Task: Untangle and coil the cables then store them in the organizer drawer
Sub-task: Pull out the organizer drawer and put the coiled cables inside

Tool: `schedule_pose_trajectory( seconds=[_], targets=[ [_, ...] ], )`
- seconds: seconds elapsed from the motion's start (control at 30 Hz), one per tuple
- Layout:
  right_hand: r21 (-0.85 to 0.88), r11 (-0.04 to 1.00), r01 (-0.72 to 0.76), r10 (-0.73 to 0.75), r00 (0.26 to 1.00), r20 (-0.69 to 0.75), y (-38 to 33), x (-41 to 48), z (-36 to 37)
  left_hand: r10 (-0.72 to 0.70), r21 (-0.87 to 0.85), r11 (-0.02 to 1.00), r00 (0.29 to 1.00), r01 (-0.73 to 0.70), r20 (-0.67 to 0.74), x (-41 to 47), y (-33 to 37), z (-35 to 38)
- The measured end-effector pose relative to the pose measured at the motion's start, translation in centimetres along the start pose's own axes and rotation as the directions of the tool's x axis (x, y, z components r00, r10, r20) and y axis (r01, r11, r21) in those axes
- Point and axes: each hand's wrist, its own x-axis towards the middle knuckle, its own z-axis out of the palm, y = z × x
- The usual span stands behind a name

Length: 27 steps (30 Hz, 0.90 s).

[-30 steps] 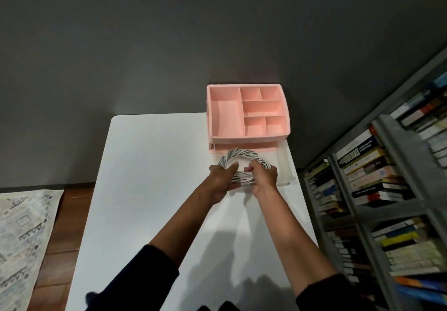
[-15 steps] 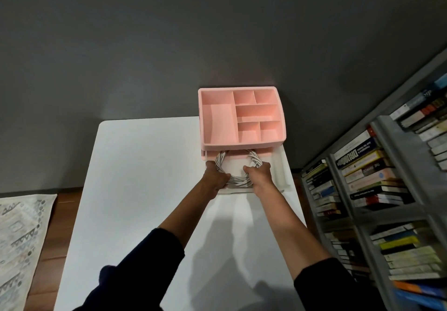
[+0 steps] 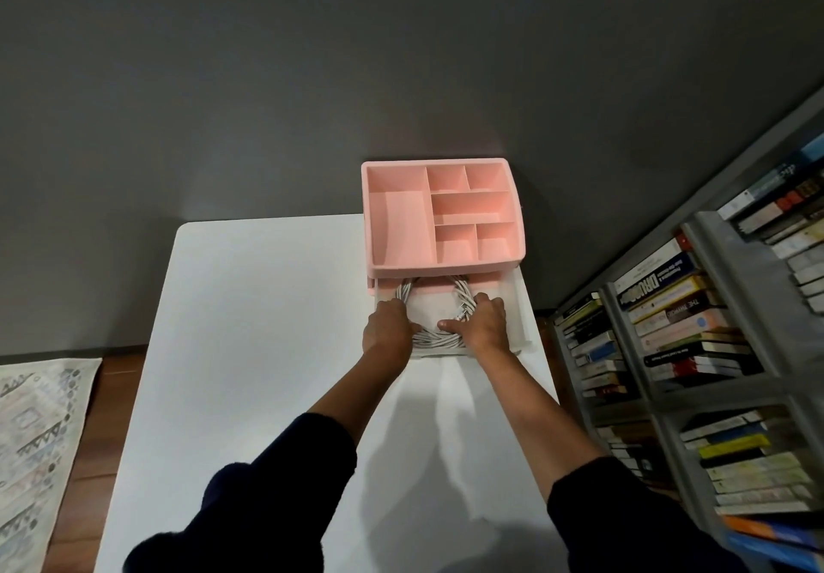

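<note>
Coil [image 3: 434, 337] of white cable lies in the drawer [image 3: 519, 309] between your hands; left hand [image 3: 387, 328] grips one side, right hand [image 3: 484, 320] presses with flat fingers, so the loops cannot spring apart.

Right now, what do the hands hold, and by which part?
The coiled cable, lying in the open drawer: left hand grips its near-left side, right hand presses flat on its right side.
</note>
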Motion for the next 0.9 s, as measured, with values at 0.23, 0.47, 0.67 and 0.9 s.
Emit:
schedule_pose_trajectory(
  seconds=[0.23,0.47,0.67,0.9],
  targets=[
    [0.044,0.995,0.089,-0.087,0.995,-0.057,1.0,-0.1,-0.9,0.171,0.316,0.937,0.985,-0.153,-0.032,-0.5,0.0,-0.3],
    [0.321,0.919,0.228,-0.062,0.888,-0.455,3.8,-4.2,-1.5,0.323,0.065,0.946,0.916,-0.317,-0.236,-0.5,-1.5,-1.0],
    [0.586,0.809,0.048,0.204,0.912,-0.357,5.4,-6.7,2.2,0.016,-0.467,0.826,0.840,-0.317,-0.542,1.1,0.1,-4.2],
    [0.846,0.490,-0.211,0.186,0.973,0.135,5.2,-5.8,3.0,0.056,-0.434,0.880,0.949,-0.193,-0.309,4.0,0.2,-6.9]
  ],
)
